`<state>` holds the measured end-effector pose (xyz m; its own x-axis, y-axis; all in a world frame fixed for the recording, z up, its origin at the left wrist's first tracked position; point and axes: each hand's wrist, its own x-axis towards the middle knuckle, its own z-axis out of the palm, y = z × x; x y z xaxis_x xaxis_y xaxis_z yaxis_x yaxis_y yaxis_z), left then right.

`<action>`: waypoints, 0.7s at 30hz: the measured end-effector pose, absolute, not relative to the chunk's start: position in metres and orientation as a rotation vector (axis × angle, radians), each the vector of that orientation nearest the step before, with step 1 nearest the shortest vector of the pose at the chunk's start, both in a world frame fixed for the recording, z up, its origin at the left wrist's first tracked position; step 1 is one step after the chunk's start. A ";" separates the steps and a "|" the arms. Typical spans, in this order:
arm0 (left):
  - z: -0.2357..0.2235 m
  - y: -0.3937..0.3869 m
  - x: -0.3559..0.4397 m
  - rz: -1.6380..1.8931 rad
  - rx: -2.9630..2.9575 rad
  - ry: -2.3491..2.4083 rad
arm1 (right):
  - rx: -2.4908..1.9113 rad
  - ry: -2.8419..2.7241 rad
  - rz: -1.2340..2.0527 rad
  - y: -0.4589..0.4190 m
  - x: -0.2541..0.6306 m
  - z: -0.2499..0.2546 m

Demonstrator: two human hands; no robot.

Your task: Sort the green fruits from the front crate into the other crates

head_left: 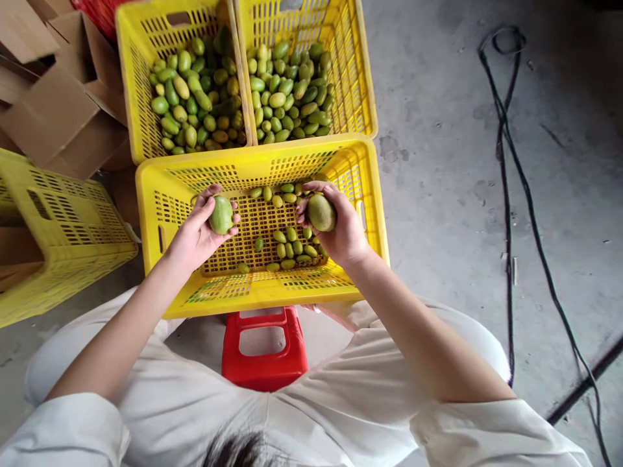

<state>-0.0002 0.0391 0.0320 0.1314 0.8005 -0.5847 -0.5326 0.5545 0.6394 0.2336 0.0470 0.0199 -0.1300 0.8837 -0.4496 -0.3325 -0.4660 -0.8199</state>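
Observation:
My left hand [195, 232] is closed round a light green mango [221, 215], held over the left part of the near yellow crate [263, 292]. On the right, my right hand [346, 228] grips a duller, olive-green mango [322, 213] above the same crate. Both fruits rest in the fingers with their upper sides showing. Below them, several small green mangoes [290, 249] lie scattered on the crate's slotted bottom, mostly toward its right side. My hands hide part of the crate's bottom.
Two more yellow crates stand behind, holding heaps of green and yellowish mangoes [187, 97] and green mangoes [292, 91]. A tilted yellow crate [82, 214] and cardboard boxes [58, 110] are at left. A red stool [265, 373] sits between my legs. Black cable [506, 194] lies on the concrete.

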 end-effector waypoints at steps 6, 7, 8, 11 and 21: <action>0.011 0.036 0.002 0.698 0.196 1.310 | -1.428 -0.433 1.871 0.044 0.228 0.002; 0.006 0.034 0.003 0.646 0.158 1.369 | -1.474 -0.388 1.905 0.043 0.227 -0.002; 0.003 0.032 0.004 0.613 0.126 1.412 | -1.518 -0.382 1.925 0.042 0.226 -0.005; -0.002 0.029 0.006 0.575 0.132 1.452 | -1.585 -0.591 1.886 0.037 0.223 -0.012; 0.018 0.029 0.001 0.849 0.478 1.091 | -1.427 -0.676 1.984 0.046 0.222 0.001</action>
<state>0.0008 0.0287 0.0182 0.2030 0.7944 -0.5725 -0.3596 0.6043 0.7110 0.2223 0.0457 0.0013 -0.2445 0.7189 -0.6507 -0.1724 -0.6926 -0.7004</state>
